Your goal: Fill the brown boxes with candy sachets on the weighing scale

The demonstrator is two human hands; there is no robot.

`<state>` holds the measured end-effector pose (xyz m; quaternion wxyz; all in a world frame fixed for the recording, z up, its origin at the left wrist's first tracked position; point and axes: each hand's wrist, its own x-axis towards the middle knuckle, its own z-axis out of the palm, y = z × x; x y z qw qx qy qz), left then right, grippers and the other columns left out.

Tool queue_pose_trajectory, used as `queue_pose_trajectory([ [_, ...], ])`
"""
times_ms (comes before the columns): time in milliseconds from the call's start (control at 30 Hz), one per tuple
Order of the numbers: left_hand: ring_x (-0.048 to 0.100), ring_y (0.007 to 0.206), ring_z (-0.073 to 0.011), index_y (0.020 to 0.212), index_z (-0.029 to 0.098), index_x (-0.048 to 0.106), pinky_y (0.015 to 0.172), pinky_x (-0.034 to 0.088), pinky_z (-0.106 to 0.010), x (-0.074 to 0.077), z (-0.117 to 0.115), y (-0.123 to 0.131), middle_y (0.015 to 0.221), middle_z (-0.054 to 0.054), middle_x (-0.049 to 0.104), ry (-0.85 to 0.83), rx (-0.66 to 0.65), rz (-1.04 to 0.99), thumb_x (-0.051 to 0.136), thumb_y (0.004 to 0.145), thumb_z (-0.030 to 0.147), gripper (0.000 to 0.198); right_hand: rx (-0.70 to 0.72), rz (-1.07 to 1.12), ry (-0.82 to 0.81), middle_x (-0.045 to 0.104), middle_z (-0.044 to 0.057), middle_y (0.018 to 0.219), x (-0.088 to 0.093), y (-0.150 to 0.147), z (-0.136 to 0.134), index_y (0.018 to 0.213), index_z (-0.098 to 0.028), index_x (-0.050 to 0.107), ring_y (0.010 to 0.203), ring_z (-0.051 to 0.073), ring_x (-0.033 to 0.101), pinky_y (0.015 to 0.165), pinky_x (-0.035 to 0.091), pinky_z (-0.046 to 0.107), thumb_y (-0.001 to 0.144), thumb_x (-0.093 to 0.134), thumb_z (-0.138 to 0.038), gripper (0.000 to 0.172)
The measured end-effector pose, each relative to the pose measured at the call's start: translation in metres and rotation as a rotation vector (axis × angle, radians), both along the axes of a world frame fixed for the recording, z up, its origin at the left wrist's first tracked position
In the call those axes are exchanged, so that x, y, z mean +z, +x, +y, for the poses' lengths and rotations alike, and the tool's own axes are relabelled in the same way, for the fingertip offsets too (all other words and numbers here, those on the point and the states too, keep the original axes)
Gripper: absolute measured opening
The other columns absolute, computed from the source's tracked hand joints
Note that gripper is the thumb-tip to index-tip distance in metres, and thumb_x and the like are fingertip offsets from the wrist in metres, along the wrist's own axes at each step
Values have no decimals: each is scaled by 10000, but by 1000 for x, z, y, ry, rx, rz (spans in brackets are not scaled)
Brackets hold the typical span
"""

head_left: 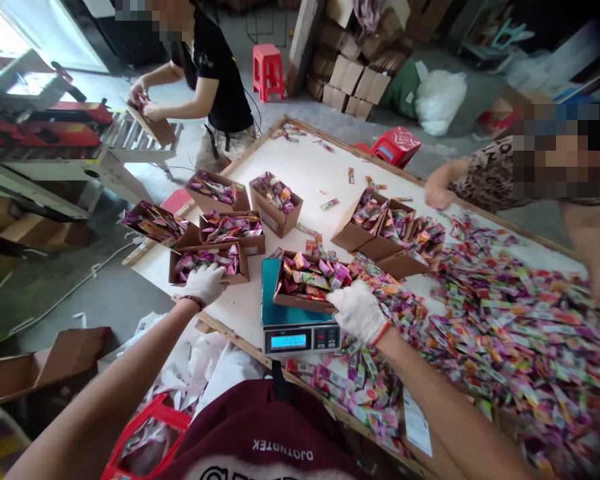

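My left hand [205,283], in a white glove, rests with curled fingers on the near edge of a brown cardboard box [207,262] full of colourful sachets. My right hand [357,311], also gloved, grips the near right edge of another sachet-filled box [307,279] standing on a teal digital scale [290,320]. The scale's display [289,341] glows blue. A big heap of loose sachets [505,333] covers the table to the right.
Several more filled boxes [275,200] stand on the white table [310,167]. One person in black handles a box at a roller conveyor [130,137] at the back left; another person's hand [437,195] reaches in from the right. Red stools [269,70] and stacked cartons [350,73] stand behind.
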<state>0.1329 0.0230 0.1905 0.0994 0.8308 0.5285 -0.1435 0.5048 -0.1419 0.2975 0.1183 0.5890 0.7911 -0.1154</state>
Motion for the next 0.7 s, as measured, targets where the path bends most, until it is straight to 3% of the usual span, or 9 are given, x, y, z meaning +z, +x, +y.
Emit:
queue_pose_trajectory([
  [200, 522, 1216, -346, 1187, 218, 663, 982, 392, -480, -7, -9, -1, 1361, -154, 587, 111, 26, -34, 570, 893, 354, 337, -113, -23, 76, 760, 90, 951, -3, -4, 21, 1003, -196, 721, 875, 234, 658, 825, 285, 389, 911, 552, -301, 219],
  [300, 535, 1195, -343, 1144, 220, 681, 975, 395, -499, -14, -12, -3, 1317, -155, 610, 165, 37, -52, 522, 915, 292, 288, -195, -67, 91, 768, 121, 1011, -2, 1, 62, 1090, -191, 729, 915, 256, 676, 835, 307, 394, 940, 531, -374, 308],
  [433, 547, 1194, -350, 1132, 230, 692, 974, 406, -512, -24, -11, -6, 1361, -158, 605, 222, 32, -99, 517, 924, 278, 277, -232, -90, 87, 762, 137, 1089, -7, 15, 140, 1141, -197, 719, 982, 268, 685, 890, 325, 409, 944, 510, -373, 336],
  [533, 545, 1218, -362, 1124, 229, 701, 986, 410, -520, -28, -11, -9, 1387, -160, 603, 241, 33, -113, 537, 911, 255, 270, -212, -73, 76, 758, 137, 1102, -27, 20, 190, 1102, -185, 717, 1019, 268, 682, 922, 325, 415, 930, 516, -324, 299],
  [700, 569, 1197, -376, 1149, 216, 712, 992, 418, -528, -35, -11, -13, 1373, -162, 630, 266, 3, -67, 545, 879, 190, 319, -204, -33, 26, 756, 126, 1086, -78, 6, 242, 1099, -156, 703, 984, 249, 677, 910, 353, 395, 925, 527, -302, 288],
])
